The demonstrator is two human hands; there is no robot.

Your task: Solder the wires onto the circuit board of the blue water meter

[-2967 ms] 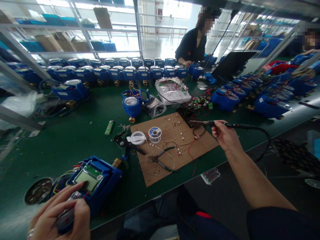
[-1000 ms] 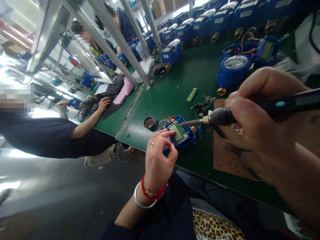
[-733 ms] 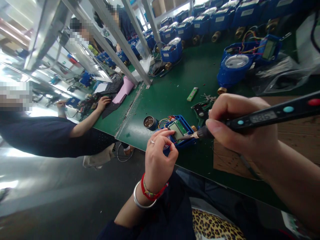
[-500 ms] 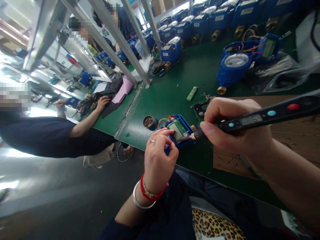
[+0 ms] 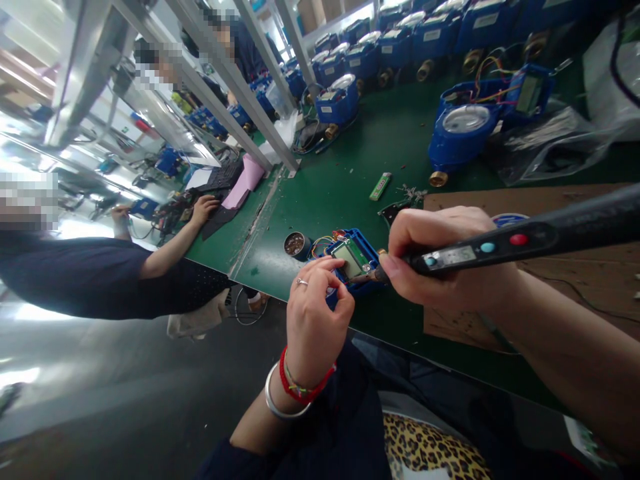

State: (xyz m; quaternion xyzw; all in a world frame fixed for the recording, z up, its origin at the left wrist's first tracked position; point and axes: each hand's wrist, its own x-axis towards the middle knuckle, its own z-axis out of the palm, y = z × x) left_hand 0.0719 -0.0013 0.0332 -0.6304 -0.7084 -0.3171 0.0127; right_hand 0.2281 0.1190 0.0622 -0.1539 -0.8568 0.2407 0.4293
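My right hand point(image 5: 465, 293) grips a black soldering iron point(image 5: 560, 227) with a small display and coloured buttons. The iron's tip is at the lower edge of a green circuit board with a grey LCD screen point(image 5: 351, 261), set in an open blue meter housing point(image 5: 371, 253). Beside the screen, my left hand point(image 5: 317, 313) is closed in a pinch, thumb against index finger, its other fingers resting at the board's left edge. Whatever lies between those fingertips is too small to make out. Thin coloured wires point(image 5: 320, 247) come out at the housing's upper left.
A small round tin point(image 5: 303, 255) stands left of the housing. Behind lie a green-and-white battery point(image 5: 381, 187) and an opened blue meter point(image 5: 457, 137). Brown cardboard point(image 5: 450, 327) lies under my right arm. Blue meters point(image 5: 395, 50) line the back; a co-worker point(image 5: 100, 273) sits left.
My right hand and the soldering iron have shifted slightly left and tilted. The iron's tip stays by the board's lower edge. My left hand has barely moved.
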